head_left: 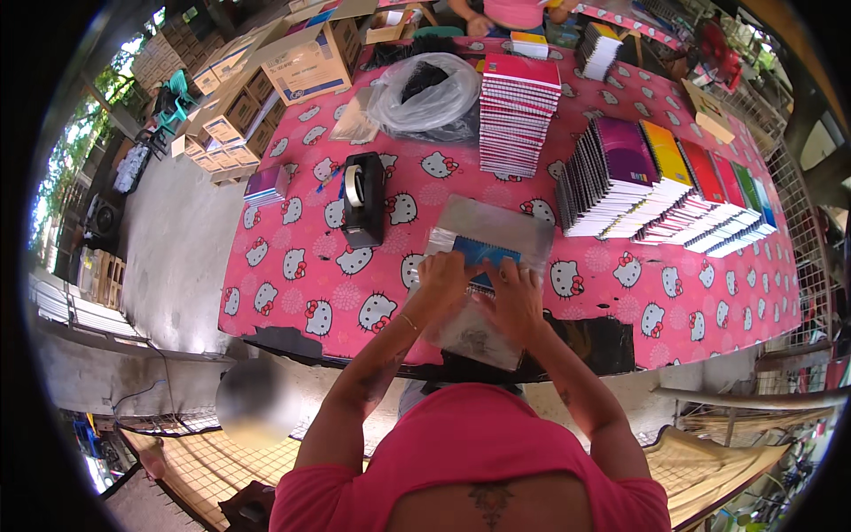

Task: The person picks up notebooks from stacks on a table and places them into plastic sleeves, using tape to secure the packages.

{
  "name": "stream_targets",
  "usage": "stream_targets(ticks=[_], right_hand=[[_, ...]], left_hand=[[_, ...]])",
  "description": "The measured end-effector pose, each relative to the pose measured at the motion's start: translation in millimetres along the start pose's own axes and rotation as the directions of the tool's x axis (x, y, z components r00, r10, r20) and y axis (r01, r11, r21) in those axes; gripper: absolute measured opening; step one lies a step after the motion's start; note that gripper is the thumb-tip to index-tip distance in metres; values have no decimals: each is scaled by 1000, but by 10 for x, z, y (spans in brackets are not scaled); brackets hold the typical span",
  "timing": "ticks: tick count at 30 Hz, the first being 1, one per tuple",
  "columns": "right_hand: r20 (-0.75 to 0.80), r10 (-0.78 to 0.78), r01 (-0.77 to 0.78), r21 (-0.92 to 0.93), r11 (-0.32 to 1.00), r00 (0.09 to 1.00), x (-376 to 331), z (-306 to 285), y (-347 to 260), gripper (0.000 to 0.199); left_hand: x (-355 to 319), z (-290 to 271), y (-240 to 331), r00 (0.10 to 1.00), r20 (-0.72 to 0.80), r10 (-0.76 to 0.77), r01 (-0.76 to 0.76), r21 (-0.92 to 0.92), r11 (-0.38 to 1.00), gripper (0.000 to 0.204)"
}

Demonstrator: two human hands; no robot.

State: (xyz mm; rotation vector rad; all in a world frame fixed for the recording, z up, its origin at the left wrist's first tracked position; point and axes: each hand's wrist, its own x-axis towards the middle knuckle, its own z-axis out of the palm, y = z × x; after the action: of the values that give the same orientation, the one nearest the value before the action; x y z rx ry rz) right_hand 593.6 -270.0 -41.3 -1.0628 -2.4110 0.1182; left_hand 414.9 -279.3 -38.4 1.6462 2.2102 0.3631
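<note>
A small blue spiral notebook (484,252) lies near the table's front edge, on top of clear plastic bags (520,225). Bent fingers of my left hand (443,277) grip the notebook's left side. On its right side my right hand (514,297) is closed, thumb pointing in toward the other thumb. Both hands hide much of the cover's lower part. Another stretch of the clear plastic shows below my hands, reaching the table edge. Whether the notebook lies inside a bag or only on top, I cannot tell.
A black tape dispenser (363,199) stands left of the bags, beside a small notebook stack (267,185). Behind are a tall red-covered stack (520,115) and a plastic roll (425,96). Colored notebook rows (631,182) fill the right. Another person (514,12) is across the table.
</note>
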Motion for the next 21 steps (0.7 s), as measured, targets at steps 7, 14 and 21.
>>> stream_targets(ticks=[7, 14, 21], right_hand=[[361, 41, -149, 274, 950, 932, 655, 297, 730, 47], [820, -89, -791, 569, 224, 565, 1158, -449, 1137, 68], [620, 143, -637, 747, 190, 771, 489, -431, 864, 75]], left_hand=[[-312, 205, 3, 758, -337, 559, -569, 79, 819, 41], [-454, -148, -239, 838, -467, 282, -516, -512, 687, 36], [-259, 281, -559, 956, -285, 71, -234, -595, 769, 43]])
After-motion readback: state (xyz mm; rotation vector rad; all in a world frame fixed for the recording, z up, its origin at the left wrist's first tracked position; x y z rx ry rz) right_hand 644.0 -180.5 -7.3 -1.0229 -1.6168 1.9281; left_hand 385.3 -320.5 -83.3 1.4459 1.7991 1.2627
